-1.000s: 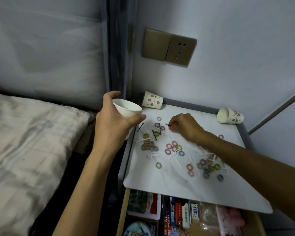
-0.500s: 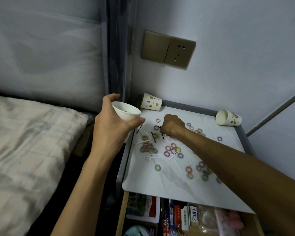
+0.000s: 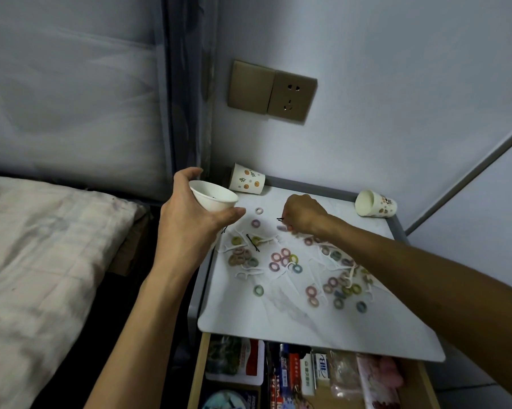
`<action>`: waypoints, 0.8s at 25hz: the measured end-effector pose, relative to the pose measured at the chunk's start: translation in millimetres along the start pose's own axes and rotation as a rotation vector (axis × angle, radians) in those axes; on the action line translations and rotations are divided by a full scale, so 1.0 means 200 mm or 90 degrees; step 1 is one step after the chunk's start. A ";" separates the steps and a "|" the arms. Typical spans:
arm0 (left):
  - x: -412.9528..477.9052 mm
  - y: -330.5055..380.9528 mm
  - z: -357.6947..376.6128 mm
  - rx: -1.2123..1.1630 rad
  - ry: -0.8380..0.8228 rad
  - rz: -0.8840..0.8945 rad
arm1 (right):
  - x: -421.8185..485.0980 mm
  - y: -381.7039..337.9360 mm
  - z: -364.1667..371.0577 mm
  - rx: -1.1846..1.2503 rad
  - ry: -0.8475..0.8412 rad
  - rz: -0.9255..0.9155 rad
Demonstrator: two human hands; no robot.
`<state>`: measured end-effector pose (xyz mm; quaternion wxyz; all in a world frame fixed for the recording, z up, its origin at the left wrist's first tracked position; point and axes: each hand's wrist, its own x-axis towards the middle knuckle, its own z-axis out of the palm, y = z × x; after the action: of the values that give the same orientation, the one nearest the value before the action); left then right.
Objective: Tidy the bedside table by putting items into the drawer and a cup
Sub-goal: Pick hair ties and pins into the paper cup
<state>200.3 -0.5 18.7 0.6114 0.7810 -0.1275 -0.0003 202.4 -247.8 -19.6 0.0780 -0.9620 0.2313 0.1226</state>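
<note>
1. Left forearm (image 3: 148, 305): bare from the wrist to the frame's lower edge, slim and smooth.
2. Right forearm (image 3: 411, 276): also bare, and broad where it nears the lens.
3. Left grip (image 3: 189, 225): bare fingers. The thumbnail seems short, though blur hides detail.

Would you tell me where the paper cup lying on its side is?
In the head view, the tipped cup lies at the back right corner of the table, beyond the right hand.
</note>
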 end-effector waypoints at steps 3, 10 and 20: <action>0.00 0.00 0.01 0.008 -0.004 0.001 | -0.01 0.06 0.00 0.041 0.039 -0.051; 0.01 -0.01 0.01 0.035 -0.022 0.006 | -0.19 -0.14 -0.35 0.260 0.150 -0.309; 0.03 -0.01 -0.01 0.050 -0.009 0.025 | -0.25 -0.33 -0.37 0.501 0.138 -0.385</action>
<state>206.4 0.2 17.3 0.5793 0.8016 -0.1474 0.0112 205.1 -184.8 71.1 0.4419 -0.8909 -0.0221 -0.1027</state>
